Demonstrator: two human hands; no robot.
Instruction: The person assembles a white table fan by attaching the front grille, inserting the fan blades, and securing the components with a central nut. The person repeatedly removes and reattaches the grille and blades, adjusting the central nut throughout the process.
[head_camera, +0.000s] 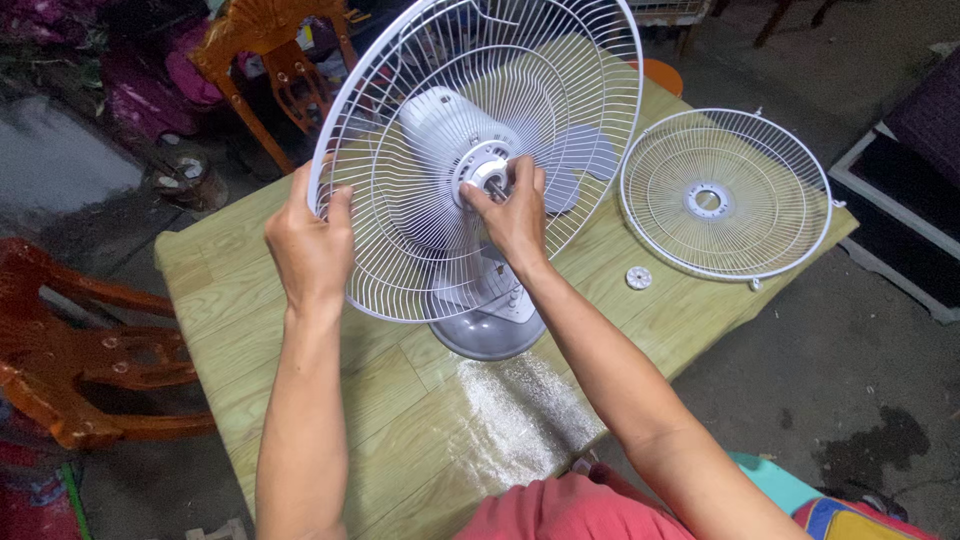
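On the pale wooden tabletop (300, 420) in front of me stands a white desk fan (450, 150) with its rear wire guard (400, 270) facing me, tilted a little away, its round grey base (490, 335) resting near the middle of the boards. My left hand (310, 245) wraps the guard's outer rim on its left side, fingers curled over the ring and thumb tucked against the wires, so it is closed firmly on that rim. My right hand (515, 215) reaches through the middle of the guard to the motor hub (485, 170); its fingertips are drawn together in a pinch at the hub's centre, touching the white ring there, though I cannot tell exactly what small part sits between them. The rest of that hand is loosely curled, not spread. To the right, lying flat on the tabletop and well apart from both hands, is the second round wire guard (725, 195), with a small white round plastic piece (639, 277) just beside its lower left edge. Carved wooden chairs stand around: one reddish chair (90, 350) at the left, another chair (270, 60) beyond the far edge. Wet grey floor (860, 380) shows at the right.
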